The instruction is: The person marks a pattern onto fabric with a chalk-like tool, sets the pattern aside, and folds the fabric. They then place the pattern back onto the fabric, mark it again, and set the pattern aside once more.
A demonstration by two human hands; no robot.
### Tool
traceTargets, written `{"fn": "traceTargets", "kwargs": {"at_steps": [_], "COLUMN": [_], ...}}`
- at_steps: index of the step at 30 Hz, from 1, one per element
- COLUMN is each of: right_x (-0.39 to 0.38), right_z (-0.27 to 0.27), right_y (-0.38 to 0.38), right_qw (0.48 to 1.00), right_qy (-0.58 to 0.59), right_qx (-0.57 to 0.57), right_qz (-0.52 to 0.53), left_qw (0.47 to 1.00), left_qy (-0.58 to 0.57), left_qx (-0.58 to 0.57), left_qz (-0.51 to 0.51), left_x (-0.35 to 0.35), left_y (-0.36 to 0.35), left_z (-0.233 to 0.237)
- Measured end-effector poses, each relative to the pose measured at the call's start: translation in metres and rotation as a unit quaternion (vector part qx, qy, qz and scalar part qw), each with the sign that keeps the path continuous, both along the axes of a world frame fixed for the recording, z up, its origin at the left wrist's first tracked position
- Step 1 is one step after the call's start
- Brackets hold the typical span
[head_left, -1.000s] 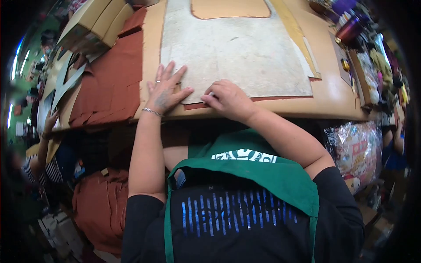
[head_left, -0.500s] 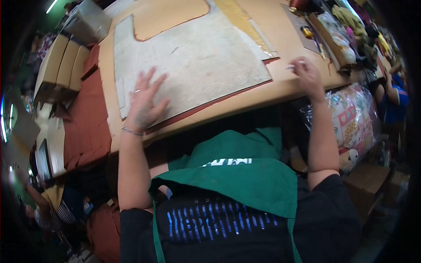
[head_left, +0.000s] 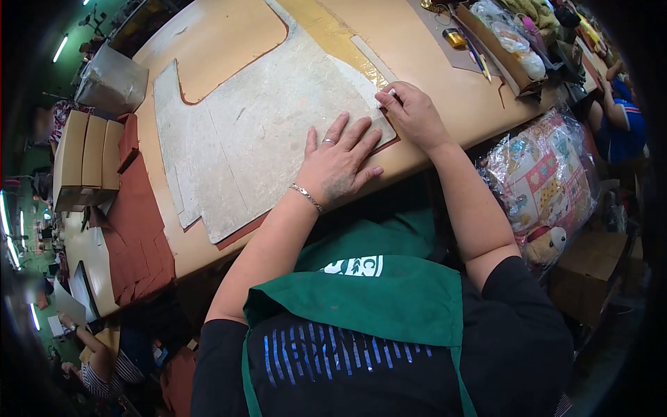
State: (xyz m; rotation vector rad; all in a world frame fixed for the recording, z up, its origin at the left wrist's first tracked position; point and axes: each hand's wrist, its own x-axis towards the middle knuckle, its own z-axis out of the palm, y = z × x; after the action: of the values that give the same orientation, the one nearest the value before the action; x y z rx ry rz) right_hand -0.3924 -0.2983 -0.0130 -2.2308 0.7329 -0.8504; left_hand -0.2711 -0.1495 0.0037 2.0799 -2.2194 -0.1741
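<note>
A large grey flat pattern piece (head_left: 257,132) lies on the tan table over reddish-brown material (head_left: 240,233), which shows along its near edge. My left hand (head_left: 340,156) rests flat on the pattern near its right corner, fingers spread, a ring and bracelet on it. At the pattern's right edge my right hand (head_left: 413,115) is closed on a small white object (head_left: 384,97), whose tip is at the edge. Yellowish tape (head_left: 326,31) covers the upper right strip of the pattern.
Brown cardboard boxes (head_left: 87,153) and reddish-brown pieces (head_left: 139,240) are at the left. A tape measure (head_left: 455,38), pencils (head_left: 479,61) and an open box (head_left: 497,48) lie at the upper right. A plastic-wrapped bundle (head_left: 542,181) stands beside the table; other people are at both sides.
My left hand has moved right across the pattern. My right hand has come left to the pattern's right edge with the white object. The view has shifted.
</note>
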Motion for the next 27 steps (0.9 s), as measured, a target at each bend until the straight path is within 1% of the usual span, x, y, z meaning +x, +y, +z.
{"fn": "traceTargets", "kwargs": {"at_steps": [3,6,9,12,16,19,22,24,26,27], "right_x": [-0.008,-0.041,-0.048,-0.026,-0.002,0.001,-0.001,-0.014,-0.035,-0.041], "right_z": [-0.005,0.006,0.017,0.01,0.005,0.007,0.007,0.009,0.012,0.017], "right_y": [0.003,0.017,0.02,0.003,-0.007,-0.008,-0.014,-0.027,-0.049,-0.052], "right_qw": [0.993,0.992,0.993,0.997,0.994,0.99,0.997,0.997,0.977,0.984], "right_qy": [-0.008,0.076,0.045,-0.044,0.028,0.037,0.021,0.036,0.095,0.064], "right_qx": [-0.12,-0.083,0.104,0.053,0.107,0.136,0.077,-0.015,-0.128,-0.088], "right_qz": [0.001,0.058,0.029,0.027,0.012,0.02,0.018,-0.068,-0.138,-0.141], "left_qw": [1.0,1.0,1.0,1.0,1.0,1.0,1.0,1.0,0.999,0.999], "left_qy": [0.0,0.006,0.006,0.003,0.007,0.007,0.014,0.02,0.041,0.049], "left_qx": [-0.002,0.006,-0.001,-0.005,-0.005,-0.013,-0.009,-0.008,-0.012,-0.012], "left_qz": [0.001,0.006,0.01,0.005,0.003,0.001,0.005,0.007,0.009,0.01], "left_x": [0.0,0.0,0.0,-0.002,-0.001,0.0,0.0,0.001,0.001,0.001], "left_y": [0.0,0.0,0.0,0.0,0.001,0.001,0.0,0.001,0.002,0.002], "left_z": [-0.001,0.003,0.001,-0.001,0.003,-0.001,-0.002,-0.004,-0.004,-0.006]}}
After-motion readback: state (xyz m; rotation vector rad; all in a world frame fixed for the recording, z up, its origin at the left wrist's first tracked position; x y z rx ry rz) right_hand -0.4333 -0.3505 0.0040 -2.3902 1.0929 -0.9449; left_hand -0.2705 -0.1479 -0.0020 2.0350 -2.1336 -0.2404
